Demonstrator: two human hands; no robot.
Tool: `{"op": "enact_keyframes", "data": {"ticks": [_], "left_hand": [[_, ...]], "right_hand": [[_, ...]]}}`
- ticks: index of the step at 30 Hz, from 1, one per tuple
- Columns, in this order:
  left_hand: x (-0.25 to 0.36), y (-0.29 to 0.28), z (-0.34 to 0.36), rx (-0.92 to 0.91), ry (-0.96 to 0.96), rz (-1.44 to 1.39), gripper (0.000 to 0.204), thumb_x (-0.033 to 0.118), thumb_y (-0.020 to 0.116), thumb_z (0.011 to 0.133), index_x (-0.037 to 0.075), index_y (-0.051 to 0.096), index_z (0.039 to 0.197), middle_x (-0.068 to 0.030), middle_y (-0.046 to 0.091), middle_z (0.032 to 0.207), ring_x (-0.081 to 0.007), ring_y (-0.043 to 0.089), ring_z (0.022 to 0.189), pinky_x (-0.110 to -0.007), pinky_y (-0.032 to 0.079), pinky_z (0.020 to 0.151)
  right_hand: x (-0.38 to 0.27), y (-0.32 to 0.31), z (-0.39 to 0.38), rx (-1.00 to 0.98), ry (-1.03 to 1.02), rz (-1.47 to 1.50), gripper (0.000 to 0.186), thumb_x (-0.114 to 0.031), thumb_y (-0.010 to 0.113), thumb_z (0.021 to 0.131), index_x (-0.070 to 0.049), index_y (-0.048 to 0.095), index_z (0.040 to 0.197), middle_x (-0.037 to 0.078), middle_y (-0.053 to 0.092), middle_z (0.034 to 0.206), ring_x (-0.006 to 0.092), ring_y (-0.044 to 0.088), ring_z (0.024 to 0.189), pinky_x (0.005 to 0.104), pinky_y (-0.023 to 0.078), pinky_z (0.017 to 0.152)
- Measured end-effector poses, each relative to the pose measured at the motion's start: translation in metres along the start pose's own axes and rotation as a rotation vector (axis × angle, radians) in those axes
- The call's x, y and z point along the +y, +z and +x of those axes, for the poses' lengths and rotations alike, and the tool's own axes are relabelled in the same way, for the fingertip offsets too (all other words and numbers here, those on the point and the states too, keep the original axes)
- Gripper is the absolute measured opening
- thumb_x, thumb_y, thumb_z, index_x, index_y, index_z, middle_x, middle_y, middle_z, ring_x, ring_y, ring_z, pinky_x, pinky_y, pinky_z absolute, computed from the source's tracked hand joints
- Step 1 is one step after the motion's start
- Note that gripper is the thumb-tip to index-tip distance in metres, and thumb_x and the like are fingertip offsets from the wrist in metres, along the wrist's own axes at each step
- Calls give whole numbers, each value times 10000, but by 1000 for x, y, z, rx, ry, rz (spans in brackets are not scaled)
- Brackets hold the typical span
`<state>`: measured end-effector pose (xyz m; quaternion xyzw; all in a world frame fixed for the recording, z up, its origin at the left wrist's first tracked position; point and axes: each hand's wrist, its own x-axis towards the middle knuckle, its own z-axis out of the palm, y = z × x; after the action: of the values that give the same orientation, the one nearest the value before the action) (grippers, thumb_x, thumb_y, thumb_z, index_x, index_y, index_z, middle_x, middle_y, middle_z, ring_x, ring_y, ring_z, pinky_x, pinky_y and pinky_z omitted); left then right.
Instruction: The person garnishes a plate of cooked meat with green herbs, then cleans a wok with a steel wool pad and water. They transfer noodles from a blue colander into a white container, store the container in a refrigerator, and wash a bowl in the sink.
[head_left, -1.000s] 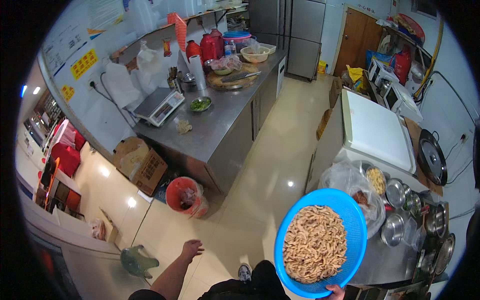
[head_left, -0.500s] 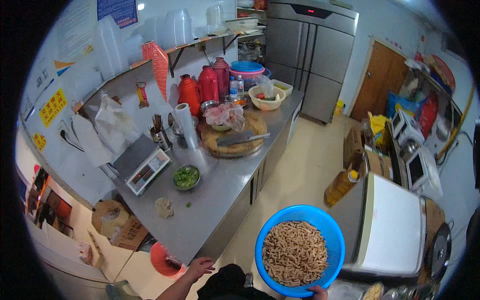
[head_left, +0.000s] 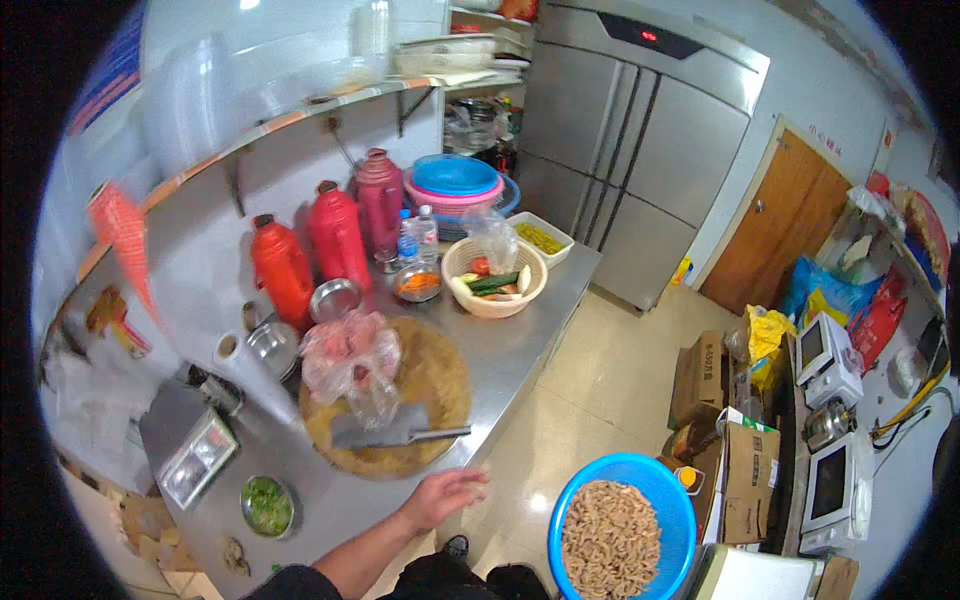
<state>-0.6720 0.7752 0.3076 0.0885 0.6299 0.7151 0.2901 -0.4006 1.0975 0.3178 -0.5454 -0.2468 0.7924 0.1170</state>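
My left hand [head_left: 450, 497] reaches over the counter's front edge, its fingers stretched out and holding nothing. It is nearest the round wooden chopping board [head_left: 440, 375], where a cleaver [head_left: 385, 430] lies beside a clear plastic bag of pinkish food [head_left: 350, 355]. At the lower right is a blue plastic basket [head_left: 690, 530], partly full of small, light-brown curled pieces [head_left: 612, 540] whose kind I cannot tell. The basket's bottom runs out of view, and my right hand does not show. Chopped greens fill a metal bowl [head_left: 267, 507] on the counter.
Red thermos flasks [head_left: 340, 235] and stacked basins [head_left: 455, 178] line the wall. A cream basket of vegetables [head_left: 500, 300] sits near the counter's far end. Beyond stands a steel refrigerator [head_left: 630, 150]. Cardboard boxes [head_left: 750, 485] and microwaves [head_left: 835, 490] are on the right.
The view has moved forward along the counter, bringing the chopping board closer. My left hand has come up from beside the counter's near corner. My right hand, earlier on the basket's rim, has left view.
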Motion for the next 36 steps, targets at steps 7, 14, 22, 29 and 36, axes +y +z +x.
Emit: {"op": "enact_keyframes", "data": {"ticks": [7,14,22,29,36], "left_hand": [[103,44,343,-112,145,305,442,87,630,935,8,518,1355,-79,616,1273,-168,641,1067,-316,509,913],[124,87,553,96,140,218,424,66,621,923,3,537,1334,-103,641,1213,-164,660,1003,-294,523,871],[151,41,696,519,184,126,318,42,610,898,3,591,1213,-133,652,1152,-236,697,944,-360,578,785],[225,1,925,764,360,-6,291,47,625,894,10,566,1176,-99,649,1056,-199,681,891,-326,580,709],[428,-81,1133,925,865,334,269,31,624,889,5,559,1149,-53,637,911,-111,622,785,-269,544,643]], "right_hand": [[-108,104,192,137,-74,58,584,87,582,703,55,503,1281,161,602,1151,322,593,1060,458,496,940],[-267,250,389,-7,-101,-58,676,85,626,700,91,455,1354,200,541,1321,362,553,1172,482,477,979],[-422,452,554,-172,-1,-277,595,-7,601,783,62,463,1358,189,552,1297,369,584,1089,476,511,881],[-510,646,663,-208,6,-400,606,-25,587,804,53,438,1387,188,549,1303,371,584,1084,476,508,879],[-566,811,791,-520,-90,-508,475,-74,546,862,45,510,1320,155,616,1142,326,595,1020,463,493,859]]}}
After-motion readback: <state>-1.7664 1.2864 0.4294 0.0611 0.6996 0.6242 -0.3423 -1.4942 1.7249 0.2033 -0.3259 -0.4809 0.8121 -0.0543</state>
